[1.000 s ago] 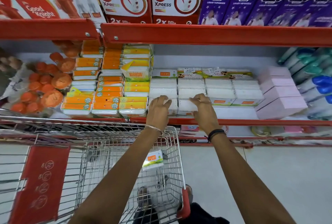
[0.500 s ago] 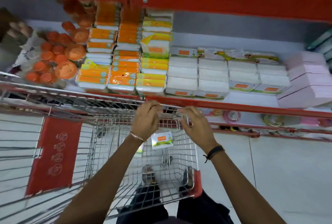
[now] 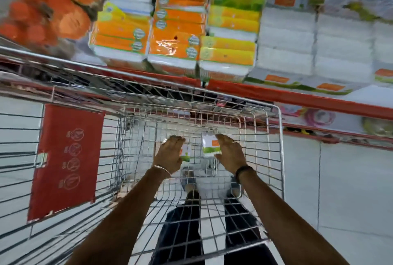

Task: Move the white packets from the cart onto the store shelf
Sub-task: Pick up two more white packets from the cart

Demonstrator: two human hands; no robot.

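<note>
The wire cart [image 3: 280,141] stands against the red-edged store shelf [image 3: 297,97]. Both my hands reach down inside its basket. My left hand [image 3: 170,153] lies with fingers stretched over a white packet with an orange and green label [image 3: 185,152], which it partly hides. My right hand [image 3: 230,152] is beside a second white packet [image 3: 209,145], fingers extended along its right edge. Neither hand looks closed round a packet, though the view is blurred. Stacks of the same white packets [image 3: 285,39] sit on the shelf above.
Orange and yellow packs [image 3: 176,31] fill the shelf left of the white stacks, with bagged orange items [image 3: 53,9] further left. A red flap [image 3: 66,158] hangs in the cart's seat section. A lower shelf [image 3: 319,120] and floor tiles lie to the right.
Both hands have come off the shelf stacks, passed over the cart's front rim and dropped into the basket to the two packets. My head has tilted down.
</note>
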